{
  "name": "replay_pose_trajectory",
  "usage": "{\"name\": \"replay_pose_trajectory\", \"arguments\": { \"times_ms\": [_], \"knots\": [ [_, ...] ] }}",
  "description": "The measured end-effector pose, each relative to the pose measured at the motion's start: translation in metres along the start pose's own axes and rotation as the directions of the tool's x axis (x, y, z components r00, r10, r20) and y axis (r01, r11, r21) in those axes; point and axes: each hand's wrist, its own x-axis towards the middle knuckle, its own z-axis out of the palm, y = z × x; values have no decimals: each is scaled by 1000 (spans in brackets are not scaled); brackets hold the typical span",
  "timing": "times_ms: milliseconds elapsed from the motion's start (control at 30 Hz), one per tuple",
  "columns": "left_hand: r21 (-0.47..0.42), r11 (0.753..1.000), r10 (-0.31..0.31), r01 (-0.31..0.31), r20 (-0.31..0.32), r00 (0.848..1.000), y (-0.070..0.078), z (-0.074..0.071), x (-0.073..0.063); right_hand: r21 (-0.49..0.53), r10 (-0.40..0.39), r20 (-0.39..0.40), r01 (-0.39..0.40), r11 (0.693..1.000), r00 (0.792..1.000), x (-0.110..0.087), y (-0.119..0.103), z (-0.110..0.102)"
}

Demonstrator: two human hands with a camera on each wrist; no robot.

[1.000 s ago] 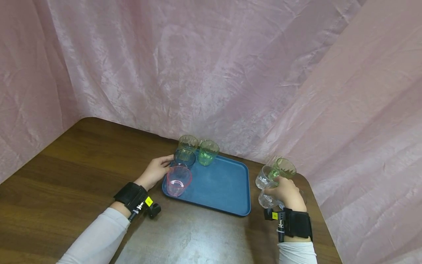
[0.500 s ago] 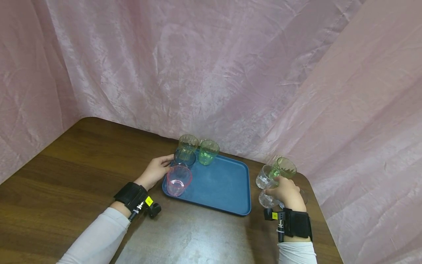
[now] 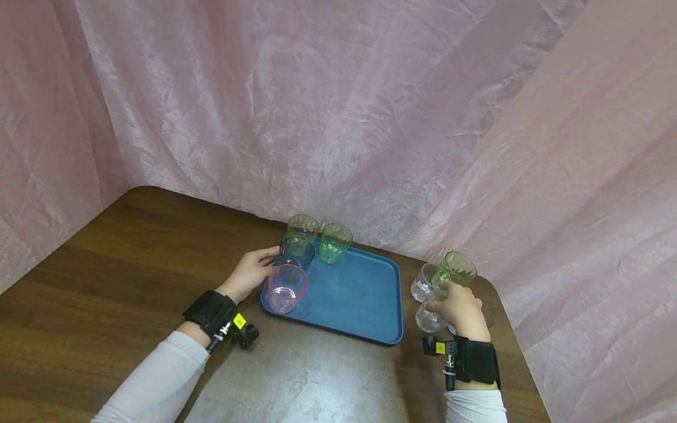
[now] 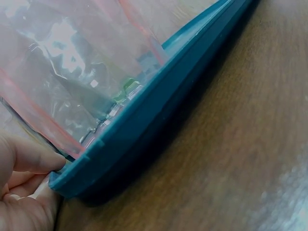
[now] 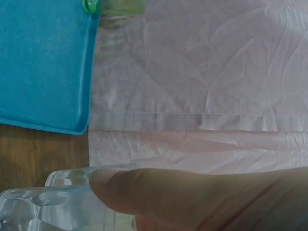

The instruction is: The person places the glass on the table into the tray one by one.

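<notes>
At the left edge of the blue tray (image 3: 359, 294), my left hand (image 3: 248, 274) pinches the rim; in the left wrist view its fingers (image 4: 33, 154) lie over the rim's corner. Beside that hand on the tray stand a pink-rimmed clear cup (image 3: 285, 291) and a dark blue-grey tumbler (image 3: 296, 252). On the right, my right hand (image 3: 459, 306) grips a clear faceted tumbler (image 3: 427, 320), thumb (image 5: 125, 190) against its rim in the right wrist view. Another clear tumbler (image 3: 422, 290) and a green one (image 3: 460, 268) stand just behind it.
At the tray's far left corner are a yellowish-green tumbler (image 3: 302, 226) and a green tumbler (image 3: 334, 244). Part of a clear rim (image 3: 489, 315) shows to the right of my right hand. A pink curtain (image 3: 338, 117) hangs along the far edge of the wooden table (image 3: 158, 247).
</notes>
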Motion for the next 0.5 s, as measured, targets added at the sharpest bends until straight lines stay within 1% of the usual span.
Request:
{"name": "replay_pose_trajectory", "arguments": {
  "times_ms": [133,300,500],
  "knots": [
    [-1,1000,11,-11,5,1000,-2,0,1,1,-5,-13,5,1000,1000,-1,-1,1],
    [-24,999,40,-39,14,999,-4,-1,3,-6,-5,-24,5,1000,1000,-2,-3,1],
    [-40,998,44,-43,17,999,-6,-1,3,1,-10,-60,10,1000,998,-8,-8,-2]
  ]
}}
